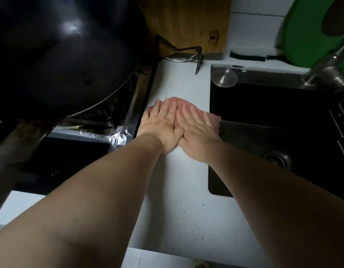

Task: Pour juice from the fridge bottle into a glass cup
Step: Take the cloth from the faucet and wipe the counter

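Observation:
Both my hands lie flat, side by side, on a pink cloth [212, 118] spread on the white counter [179, 200] between stove and sink. My left hand [163, 122] presses the cloth's left part with straight fingers. My right hand [198, 130] presses its right part, thumb tucked against the left hand. The cloth's right edge hangs a little over the sink rim. No juice bottle or glass cup is in view.
A large black wok [57, 55] sits on the foil-lined stove [101, 130] at left. A dark sink [273, 117] with drain and steel faucet [326, 68] is at right. Behind stand a wooden cutting board [188, 22], a black rack [184, 53] and a green board [310, 31].

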`<act>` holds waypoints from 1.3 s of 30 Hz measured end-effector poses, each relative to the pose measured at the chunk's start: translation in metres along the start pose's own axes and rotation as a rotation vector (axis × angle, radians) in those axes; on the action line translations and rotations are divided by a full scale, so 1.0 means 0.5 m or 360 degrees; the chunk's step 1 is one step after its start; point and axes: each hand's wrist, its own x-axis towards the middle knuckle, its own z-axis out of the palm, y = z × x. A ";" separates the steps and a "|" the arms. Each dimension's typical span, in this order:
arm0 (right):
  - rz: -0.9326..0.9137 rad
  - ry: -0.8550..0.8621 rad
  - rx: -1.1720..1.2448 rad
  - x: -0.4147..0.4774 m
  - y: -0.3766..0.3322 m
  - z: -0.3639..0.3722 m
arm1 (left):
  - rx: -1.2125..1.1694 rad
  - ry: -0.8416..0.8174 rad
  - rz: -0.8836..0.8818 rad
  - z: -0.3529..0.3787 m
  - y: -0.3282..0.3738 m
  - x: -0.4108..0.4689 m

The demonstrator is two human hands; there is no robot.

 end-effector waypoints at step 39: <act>-0.0030 -0.0017 0.0115 -0.236 -0.061 0.064 | 0.0048 -0.0110 0.0257 0.048 0.037 -0.199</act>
